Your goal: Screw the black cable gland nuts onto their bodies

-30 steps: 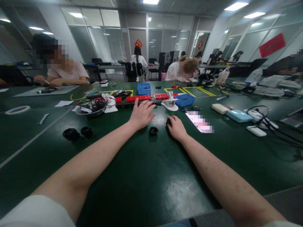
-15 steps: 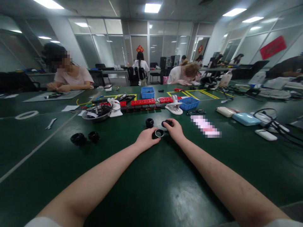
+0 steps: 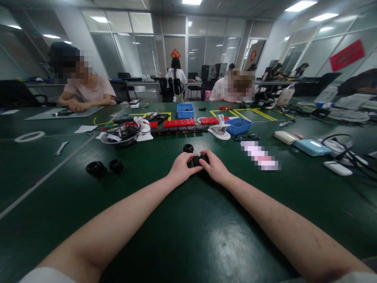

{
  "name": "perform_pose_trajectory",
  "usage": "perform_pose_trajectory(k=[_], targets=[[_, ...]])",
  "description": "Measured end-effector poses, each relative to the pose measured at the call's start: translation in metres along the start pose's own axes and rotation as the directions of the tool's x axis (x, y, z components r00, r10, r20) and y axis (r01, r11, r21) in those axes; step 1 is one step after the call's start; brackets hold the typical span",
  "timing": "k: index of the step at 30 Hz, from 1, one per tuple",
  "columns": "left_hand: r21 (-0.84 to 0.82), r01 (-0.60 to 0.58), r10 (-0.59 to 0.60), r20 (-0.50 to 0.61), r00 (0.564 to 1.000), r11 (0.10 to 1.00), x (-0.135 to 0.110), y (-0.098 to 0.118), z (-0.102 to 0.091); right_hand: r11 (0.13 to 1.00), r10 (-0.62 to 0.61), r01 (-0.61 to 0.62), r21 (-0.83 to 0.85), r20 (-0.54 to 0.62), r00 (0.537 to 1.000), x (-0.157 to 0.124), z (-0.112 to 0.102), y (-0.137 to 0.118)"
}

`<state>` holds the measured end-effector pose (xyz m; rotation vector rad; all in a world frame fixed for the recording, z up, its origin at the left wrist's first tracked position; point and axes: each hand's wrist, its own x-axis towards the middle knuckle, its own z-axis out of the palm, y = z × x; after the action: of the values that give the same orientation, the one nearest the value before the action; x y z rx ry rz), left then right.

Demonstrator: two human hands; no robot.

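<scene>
Green tabletop (image 3: 176, 236) ahead; nearer us than the red socket strip (image 3: 179, 123), left hand (image 3: 179, 169) and right hand (image 3: 217, 168) both grip a black part (image 3: 197, 160).

Below our left hand (image 3: 183, 169) and right hand (image 3: 215, 168) we have a glossy dark green tabletop (image 3: 171, 236). Far beyond both hands we see a framed glass partition wall (image 3: 206, 53), a red diamond-shaped ornament (image 3: 175, 54) and a black office chair (image 3: 193, 83). Rectangular ceiling lights (image 3: 301, 6) glow high above. Past our left hand a white pillar (image 3: 78, 43) rises; far to our right hand's right hangs a red banner (image 3: 347, 55).
</scene>
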<state>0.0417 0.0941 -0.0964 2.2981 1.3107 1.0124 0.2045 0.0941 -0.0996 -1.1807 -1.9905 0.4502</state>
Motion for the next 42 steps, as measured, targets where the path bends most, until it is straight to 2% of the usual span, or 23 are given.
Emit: perform_pose_trajectory(k=[5,11,21,24,27,31,37,42], targets=[[-0.047,-0.011,0.009,-0.037,0.999,0.999,-0.002,-0.002,0.000,0.998,-0.023,0.018,0.064,0.069,0.997,0.001,0.000,0.006],[-0.050,-0.033,0.031,-0.032,0.999,0.998,-0.001,-0.003,0.000,0.994,-0.071,0.055,0.092,0.185,0.980,-0.002,-0.004,0.006],[0.005,0.078,-0.078,-0.026,0.997,0.997,0.000,-0.010,0.008,0.999,-0.034,0.033,0.010,0.166,0.986,-0.005,-0.004,-0.003],[0.012,0.063,-0.062,-0.044,0.997,0.998,0.001,-0.008,0.007,0.999,0.036,-0.034,-0.019,0.111,0.993,-0.004,-0.002,0.000],[0.016,0.040,-0.039,-0.046,0.998,0.999,0.001,-0.005,0.005,0.987,0.151,-0.151,-0.050,0.010,0.988,0.000,-0.001,0.009],[0.023,0.012,-0.011,-0.044,0.999,1.000,0.000,-0.004,0.004,0.951,0.283,-0.293,-0.101,-0.097,0.954,0.006,0.000,0.020],[0.044,-0.009,0.012,-0.079,0.997,0.999,-0.001,-0.004,0.005,0.885,0.372,-0.402,-0.235,-0.162,0.914,0.017,0.003,0.022],[0.073,-0.012,0.021,-0.117,0.993,0.997,-0.002,-0.002,-0.001,0.804,0.448,-0.490,-0.337,-0.199,0.871,0.038,0.005,0.025]])
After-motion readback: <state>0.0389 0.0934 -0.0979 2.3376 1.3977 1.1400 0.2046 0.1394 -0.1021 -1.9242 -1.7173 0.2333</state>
